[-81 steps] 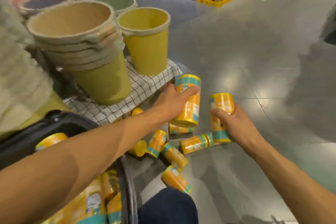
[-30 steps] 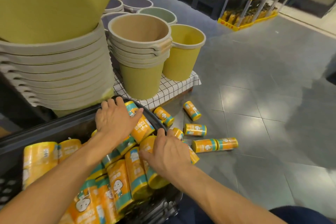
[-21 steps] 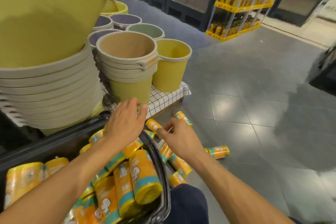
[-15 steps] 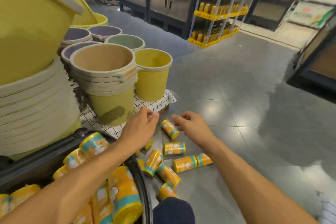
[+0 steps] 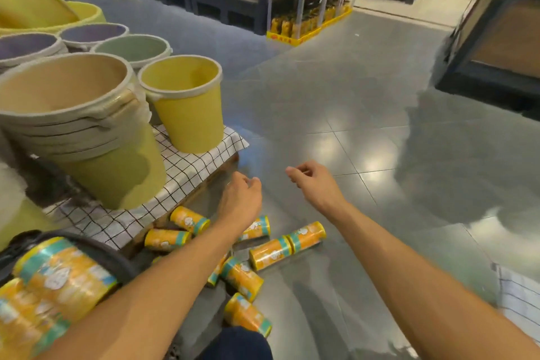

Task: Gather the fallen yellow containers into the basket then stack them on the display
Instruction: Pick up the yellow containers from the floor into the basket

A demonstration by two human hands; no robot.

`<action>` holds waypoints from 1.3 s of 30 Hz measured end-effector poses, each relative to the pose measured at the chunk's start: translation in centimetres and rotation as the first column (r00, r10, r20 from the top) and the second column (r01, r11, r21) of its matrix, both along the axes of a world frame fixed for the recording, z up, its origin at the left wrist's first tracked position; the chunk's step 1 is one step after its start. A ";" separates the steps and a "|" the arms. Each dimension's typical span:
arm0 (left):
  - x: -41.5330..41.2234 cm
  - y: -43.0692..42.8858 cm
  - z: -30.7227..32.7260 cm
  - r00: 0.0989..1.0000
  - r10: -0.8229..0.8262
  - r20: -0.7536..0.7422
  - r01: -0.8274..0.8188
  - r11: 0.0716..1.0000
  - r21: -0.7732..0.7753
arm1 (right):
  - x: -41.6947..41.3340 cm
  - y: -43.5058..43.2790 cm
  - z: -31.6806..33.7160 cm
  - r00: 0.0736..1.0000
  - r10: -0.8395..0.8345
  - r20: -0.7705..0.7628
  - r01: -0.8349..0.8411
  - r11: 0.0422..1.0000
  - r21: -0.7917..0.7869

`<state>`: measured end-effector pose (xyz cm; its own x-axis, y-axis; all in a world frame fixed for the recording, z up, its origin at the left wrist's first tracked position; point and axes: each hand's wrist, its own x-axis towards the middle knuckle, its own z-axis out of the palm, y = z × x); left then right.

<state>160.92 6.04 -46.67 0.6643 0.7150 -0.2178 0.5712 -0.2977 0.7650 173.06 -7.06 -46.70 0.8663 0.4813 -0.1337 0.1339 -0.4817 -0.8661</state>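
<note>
Basket [image 5: 99,248]: black rim, lower left of view. Containers [image 5: 58,275] lie piled in it on their sides, up to rim level. No count is possible, since part of the basket is out of frame.

Floor [image 5: 336,126], just right of the basket: seven containers lie down in plain view. What looks like an eighth is half hidden under the left forearm [image 5: 181,266].
- Nearest the basket: two [image 5: 166,239] [image 5: 190,219].
- Farther right of it: a pair end to end, touching [image 5: 270,253] [image 5: 306,235].
- The rest are scattered between these and the bottom edge [image 5: 247,314].

Left hand [image 5: 242,199]: fingers loosely curled, holding nothing, in the air past the scattered containers on the side away from the basket.
Right hand [image 5: 315,187]: likewise loosely curled and empty, farther right of the basket.

Behind the basket: buckets [image 5: 187,105] on a checked cloth [image 5: 187,172].

Judgement: gathering is partly done, with a good load in and seven or eight still to lift. Stacking looks not yet begun, as no stacked containers show. I cannot tell which fixture is the display.
</note>
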 end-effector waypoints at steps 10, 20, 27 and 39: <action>2.8 -2.1 -10.4 0.977 0.080 -0.200 -0.076 0.997 0.028 | 5.1 -4.8 -10.3 0.997 -0.013 -0.075 0.005 0.994 -0.108; -0.8 -0.3 -23.6 0.743 0.058 -0.666 -0.171 0.980 -0.106 | 7.7 -4.4 -22.0 0.955 0.289 -0.066 -0.290 0.865 -0.410; -0.4 -0.4 -29.4 0.689 0.218 -0.691 -0.374 0.924 -0.081 | 9.7 -4.0 -30.5 0.671 0.736 0.095 -0.424 0.485 -0.765; 1.7 1.8 -26.7 0.693 0.153 -0.704 -0.416 0.883 -0.218 | 10.5 -1.2 -32.2 0.838 0.544 0.047 -0.288 0.513 -0.809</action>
<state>162.66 7.85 -73.36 0.0346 0.6363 -0.7707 0.9700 0.1644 0.1793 183.55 -8.22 -78.90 0.6496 0.6293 -0.4267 0.6524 -0.7495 -0.1122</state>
